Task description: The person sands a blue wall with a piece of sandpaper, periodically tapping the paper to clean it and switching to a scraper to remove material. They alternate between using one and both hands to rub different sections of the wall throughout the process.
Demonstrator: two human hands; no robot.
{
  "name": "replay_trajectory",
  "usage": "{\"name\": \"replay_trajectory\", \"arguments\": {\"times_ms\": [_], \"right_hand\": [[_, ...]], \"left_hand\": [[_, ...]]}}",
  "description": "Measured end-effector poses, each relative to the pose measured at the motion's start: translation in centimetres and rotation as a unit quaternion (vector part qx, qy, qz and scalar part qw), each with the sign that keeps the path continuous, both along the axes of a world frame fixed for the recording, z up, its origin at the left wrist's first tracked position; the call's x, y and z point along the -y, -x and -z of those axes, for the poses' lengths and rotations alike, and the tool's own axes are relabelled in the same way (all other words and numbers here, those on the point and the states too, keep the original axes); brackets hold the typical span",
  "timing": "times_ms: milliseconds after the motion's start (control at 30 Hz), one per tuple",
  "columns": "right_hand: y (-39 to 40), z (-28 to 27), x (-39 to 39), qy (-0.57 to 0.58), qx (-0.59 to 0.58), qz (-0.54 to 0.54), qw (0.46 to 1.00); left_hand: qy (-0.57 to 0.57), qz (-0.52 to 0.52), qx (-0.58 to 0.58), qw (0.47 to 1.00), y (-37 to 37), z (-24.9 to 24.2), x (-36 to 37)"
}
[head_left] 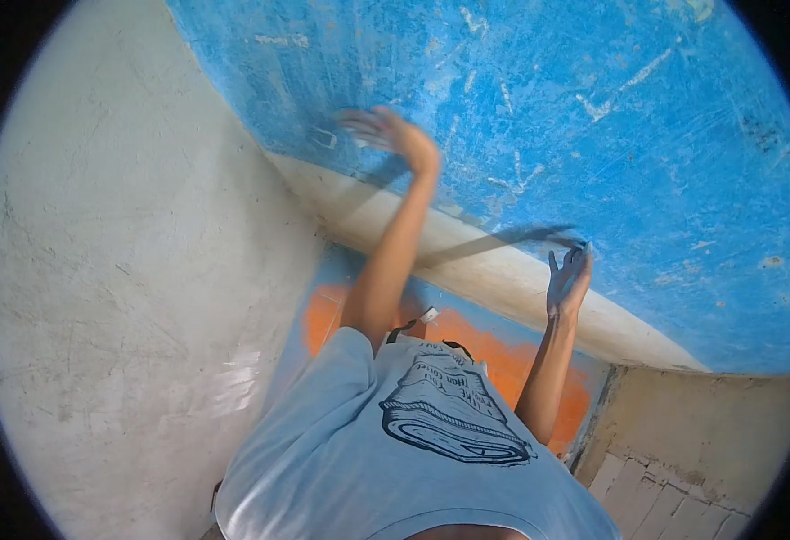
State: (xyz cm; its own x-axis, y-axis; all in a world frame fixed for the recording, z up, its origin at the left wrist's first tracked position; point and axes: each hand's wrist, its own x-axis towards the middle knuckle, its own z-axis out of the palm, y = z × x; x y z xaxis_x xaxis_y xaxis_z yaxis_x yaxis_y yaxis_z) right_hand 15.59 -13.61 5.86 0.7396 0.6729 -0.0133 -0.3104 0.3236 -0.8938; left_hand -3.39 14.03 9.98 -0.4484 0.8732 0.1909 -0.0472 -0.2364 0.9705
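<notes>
Left hand (381, 130): raised beside blue wall (521, 90), fingers extended, blurred; contact and any held item cannot be told. Right hand (570, 281): fingers partly bent, apart, by same wall; pale fleck at tips, grip unclear. Step, judged: both hands working at the wall face. Any shift calls for minding the pale lower band (471, 261) and grey wall (125, 234); more room across the blue, upward and rightward.
</notes>
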Motion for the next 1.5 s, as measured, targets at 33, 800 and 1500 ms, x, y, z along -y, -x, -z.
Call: {"name": "replay_trajectory", "arguments": {"times_ms": [33, 800, 1500], "right_hand": [[-0.1, 0.1, -0.4, 0.001, -0.006, 0.006, 1.0], [-7.5, -0.8, 4.4, -0.004, -0.021, 0.187, 0.982], [-12.1, 2.2, 10.0, 0.031, -0.104, 0.114, 0.988]], "left_hand": [[-0.081, -0.049, -0.105, 0.99, -3.4, 1.5, 1.5], [-0.009, 0.058, -0.145, 0.988, -11.0, 6.5, 9.8], [-0.094, -0.064, -0.203, 0.973, -12.1, 10.5, 6.8]]}}
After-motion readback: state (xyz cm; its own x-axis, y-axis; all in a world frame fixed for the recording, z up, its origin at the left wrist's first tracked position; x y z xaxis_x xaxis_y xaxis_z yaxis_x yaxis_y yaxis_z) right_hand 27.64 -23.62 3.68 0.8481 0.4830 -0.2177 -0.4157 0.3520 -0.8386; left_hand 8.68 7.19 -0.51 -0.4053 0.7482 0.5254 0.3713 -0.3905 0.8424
